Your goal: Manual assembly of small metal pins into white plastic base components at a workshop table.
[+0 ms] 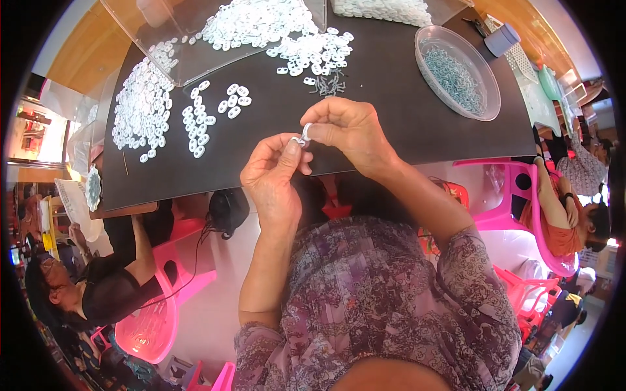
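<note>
Just past the table's near edge, my left hand (274, 176) and my right hand (355, 133) meet fingertip to fingertip. Each is closed in a pinch. Between the right thumb and fingers is a small white oval piece (307, 129). A second white piece (297, 140) shows at the left thumb and fingertip, touching or almost touching the first; the fingers hide most of both. Beyond my right hand lie short dark pins (330, 83). A heap of white oval two-hole pieces (316, 51) is right behind them.
Left on the dark table (391, 85) are a large pile of white pieces (140, 107) and two small groups. A clear bin (189, 73) with more stands behind. A round clear tub (493, 98) holds blue-green pins. People sit on pink chairs (153, 329) at both sides.
</note>
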Available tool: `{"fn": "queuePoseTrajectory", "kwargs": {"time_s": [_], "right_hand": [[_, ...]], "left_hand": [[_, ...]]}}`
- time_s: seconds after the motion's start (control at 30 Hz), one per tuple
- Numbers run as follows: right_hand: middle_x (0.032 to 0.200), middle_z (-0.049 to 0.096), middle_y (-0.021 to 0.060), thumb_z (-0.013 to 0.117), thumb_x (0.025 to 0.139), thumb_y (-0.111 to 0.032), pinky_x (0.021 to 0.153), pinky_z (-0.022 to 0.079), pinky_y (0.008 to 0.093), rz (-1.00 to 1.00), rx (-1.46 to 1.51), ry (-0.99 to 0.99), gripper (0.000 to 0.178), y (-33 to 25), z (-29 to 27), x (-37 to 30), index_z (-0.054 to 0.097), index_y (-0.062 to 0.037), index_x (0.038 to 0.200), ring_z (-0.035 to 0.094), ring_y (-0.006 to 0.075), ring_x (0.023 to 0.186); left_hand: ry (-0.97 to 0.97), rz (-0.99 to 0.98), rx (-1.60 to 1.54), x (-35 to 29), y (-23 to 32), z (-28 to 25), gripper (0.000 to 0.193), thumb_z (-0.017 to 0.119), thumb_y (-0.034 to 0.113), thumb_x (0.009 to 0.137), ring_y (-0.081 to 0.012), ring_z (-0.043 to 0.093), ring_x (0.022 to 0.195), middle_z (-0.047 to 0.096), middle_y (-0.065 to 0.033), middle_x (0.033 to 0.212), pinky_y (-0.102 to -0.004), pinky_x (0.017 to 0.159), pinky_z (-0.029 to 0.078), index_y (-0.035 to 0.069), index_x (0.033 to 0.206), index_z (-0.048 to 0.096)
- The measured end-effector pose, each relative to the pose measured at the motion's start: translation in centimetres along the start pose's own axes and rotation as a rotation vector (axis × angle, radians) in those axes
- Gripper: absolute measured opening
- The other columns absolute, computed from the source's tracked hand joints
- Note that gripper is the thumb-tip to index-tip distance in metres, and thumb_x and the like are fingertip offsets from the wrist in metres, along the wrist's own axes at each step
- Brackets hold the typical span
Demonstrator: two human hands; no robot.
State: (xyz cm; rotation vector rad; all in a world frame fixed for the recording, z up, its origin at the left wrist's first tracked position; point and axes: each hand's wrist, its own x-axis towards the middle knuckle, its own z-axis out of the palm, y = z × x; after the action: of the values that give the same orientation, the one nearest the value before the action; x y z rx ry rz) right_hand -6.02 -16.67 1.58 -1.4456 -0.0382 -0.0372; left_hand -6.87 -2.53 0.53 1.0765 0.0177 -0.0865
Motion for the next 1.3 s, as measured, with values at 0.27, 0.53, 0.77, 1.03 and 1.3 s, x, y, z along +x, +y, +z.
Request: {"fn": "queuePoseTrajectory", "kwargs": {"time_s": [0.27, 0.53, 0.77, 1.03, 1.3], "right_hand": [[0.075, 0.063, 0.0026, 0.057, 0.083, 0.002, 0.062, 0.046, 0.0205, -0.007, -0.064, -0.024, 0.009, -0.3, -0.7, 0.0, 0.061, 0.0025, 0.09, 0.057, 0.0062, 0.069], [0.074, 0.062, 0.0014, 0.059, 0.083, -0.002, 0.061, 0.045, 0.0198, -0.006, -0.1, -0.017, 0.014, 0.0, -0.9, 0.0, 0.064, 0.0024, 0.095, 0.054, 0.0041, 0.068], [0.077, 0.063, 0.0003, 0.061, 0.083, -0.005, 0.064, 0.045, 0.0202, 0.014, -0.16, -0.034, 0.014, -0.8, -0.9, 0.2, 0.066, 0.001, 0.095, 0.055, 0.0045, 0.071], [0.083, 0.065, 0.0032, 0.062, 0.083, -0.007, 0.07, 0.047, 0.0212, 0.058, -0.167, -0.035, 0.017, -0.3, -0.8, 0.2, 0.064, 0.0028, 0.097, 0.058, 0.0068, 0.077], [0.084, 0.065, 0.0036, 0.061, 0.083, -0.005, 0.072, 0.048, 0.0217, 0.051, -0.193, -0.035, 0.015, -0.2, -0.7, 0.4, 0.065, 0.0029, 0.095, 0.059, 0.0073, 0.079]], "left_hand": [[0.009, -0.034, -0.02, 0.1, 0.1, 0.1, 0.009, 0.058, 0.003, 0.088, -0.0134, 0.058, 0.062, 0.064, -0.0123, 0.08, -0.0232, 0.052, 0.045, -0.005, 0.091, 0.06], [0.026, -0.028, 0.039, -0.1, 0.0, 0.0, 0.011, 0.06, 0.005, 0.088, -0.0119, 0.057, 0.061, 0.063, -0.0101, 0.077, -0.022, 0.051, 0.044, -0.004, 0.094, 0.061], [0.052, 0.103, 0.164, -0.4, 0.1, 0.4, 0.014, 0.061, 0.005, 0.087, -0.0103, 0.057, 0.059, 0.064, -0.0086, 0.075, -0.0204, 0.05, 0.045, -0.004, 0.097, 0.061], [0.059, 0.148, 0.214, -0.6, 0.0, 0.4, 0.012, 0.06, 0.003, 0.087, -0.0094, 0.058, 0.061, 0.063, -0.0077, 0.076, -0.0196, 0.052, 0.045, -0.004, 0.097, 0.061], [0.064, 0.152, 0.248, -0.5, -0.2, 0.2, 0.012, 0.061, 0.003, 0.086, -0.0091, 0.058, 0.062, 0.063, -0.0073, 0.077, -0.0194, 0.052, 0.045, -0.004, 0.096, 0.061]]}}
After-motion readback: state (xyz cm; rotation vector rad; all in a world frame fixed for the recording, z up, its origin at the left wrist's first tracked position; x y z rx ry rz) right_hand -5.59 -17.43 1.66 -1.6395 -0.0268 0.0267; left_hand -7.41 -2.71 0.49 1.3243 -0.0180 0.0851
